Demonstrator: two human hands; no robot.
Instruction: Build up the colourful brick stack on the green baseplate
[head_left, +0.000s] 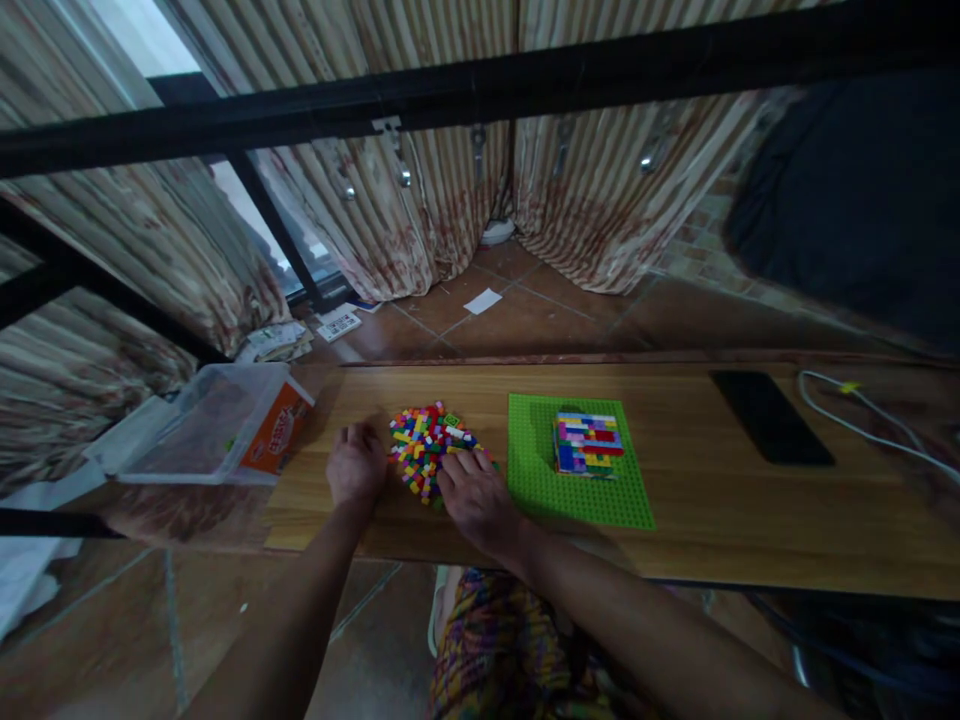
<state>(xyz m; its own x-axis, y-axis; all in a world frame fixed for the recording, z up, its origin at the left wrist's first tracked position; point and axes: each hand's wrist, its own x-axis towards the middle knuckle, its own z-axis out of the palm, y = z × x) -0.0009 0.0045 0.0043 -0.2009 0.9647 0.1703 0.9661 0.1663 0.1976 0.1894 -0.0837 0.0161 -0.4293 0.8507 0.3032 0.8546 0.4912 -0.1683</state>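
A pile of small toy building bricks (416, 440) in many colours lies loose on the wooden table. At its left edge is my left hand (356, 466), fingers curled in and tips hidden, so whatever it may hold does not show. My right hand (478, 500) rests palm down on the pile's right side, its fingers a little bent and apart over the bricks, with no brick visibly gripped. Right of that hand lies a green studded baseplate (536, 490). On the baseplate stands a block built of multicoloured brick rows (589, 445).
A clear plastic box (199, 440) with an orange label stands left of the wooden table (705, 530). A dark phone-like slab (772, 418) and a white cable (870, 432) lie to the right. A black metal bar (480, 95) crosses beyond the table, before striped curtains (420, 215).
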